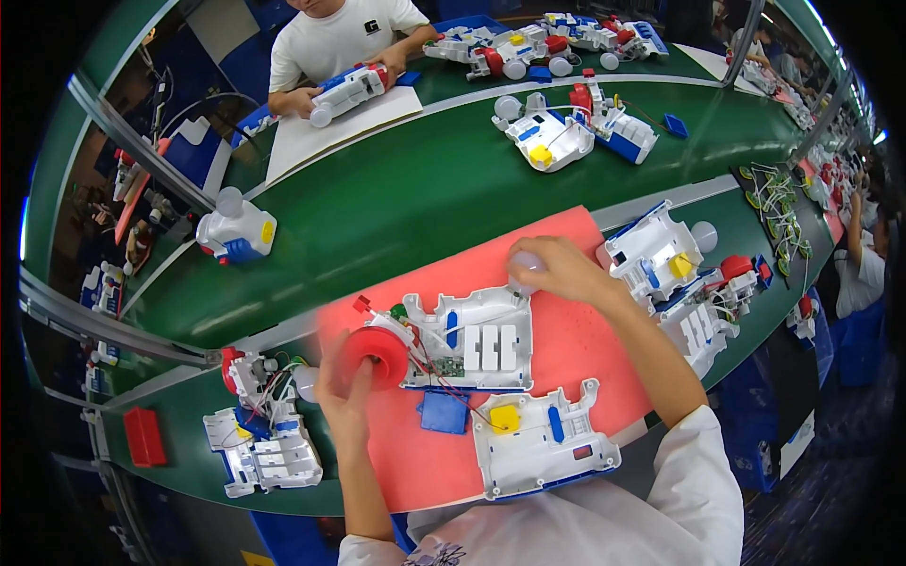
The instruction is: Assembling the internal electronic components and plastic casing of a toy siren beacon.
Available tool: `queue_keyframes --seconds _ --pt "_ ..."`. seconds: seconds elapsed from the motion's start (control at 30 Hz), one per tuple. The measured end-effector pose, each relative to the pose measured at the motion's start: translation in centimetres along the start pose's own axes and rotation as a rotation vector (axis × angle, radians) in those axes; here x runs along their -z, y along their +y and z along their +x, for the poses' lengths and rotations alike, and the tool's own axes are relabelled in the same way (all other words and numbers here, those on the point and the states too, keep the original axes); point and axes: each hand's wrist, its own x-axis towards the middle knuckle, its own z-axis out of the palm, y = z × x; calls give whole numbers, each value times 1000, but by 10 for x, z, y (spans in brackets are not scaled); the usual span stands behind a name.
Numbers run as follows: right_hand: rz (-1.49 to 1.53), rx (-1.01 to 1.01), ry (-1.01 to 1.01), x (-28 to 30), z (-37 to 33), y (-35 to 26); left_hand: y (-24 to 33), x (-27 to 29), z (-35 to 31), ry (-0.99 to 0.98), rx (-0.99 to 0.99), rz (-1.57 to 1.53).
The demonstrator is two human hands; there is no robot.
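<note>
My left hand (342,401) is closed on a red round flanged part (389,351), a finger reaching into its middle; the edge is slightly blurred. This part is beside the left end of an open white plastic housing half (510,321), which holds a green circuit board (447,366) and thin wires. At the housing's far right corner, my right hand (564,269) is closed round a translucent white wheel (525,268). Nearer me lies the other housing half (543,443), with a yellow piece (505,418) in it. Between them sits a blue cover (443,412).
Everything rests on a pink mat (415,476) over a green bench. More opened housings lie at left (274,453) and right (698,316), near a red bin (143,437). Beyond runs a green conveyor belt (377,217) carrying units; a person (344,47) opposite holds a white unit (349,92).
</note>
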Motion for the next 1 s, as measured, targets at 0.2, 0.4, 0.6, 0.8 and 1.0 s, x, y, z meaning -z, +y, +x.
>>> queue_keyframes --seconds 0.2,0.4,0.6,0.8,1.0 --pt "-146 8 140 -19 -11 8 -8 3 1 -17 18 0" --pt "-419 11 181 -25 -13 -3 -7 6 7 0 47 -74" --pt "-659 337 199 -19 25 -37 -18 20 5 -30 20 -164" --pt "-446 267 -473 -121 115 -101 -34 21 2 -42 37 -341" --pt "-262 411 -286 -93 124 -107 -19 12 -4 -31 70 -345"
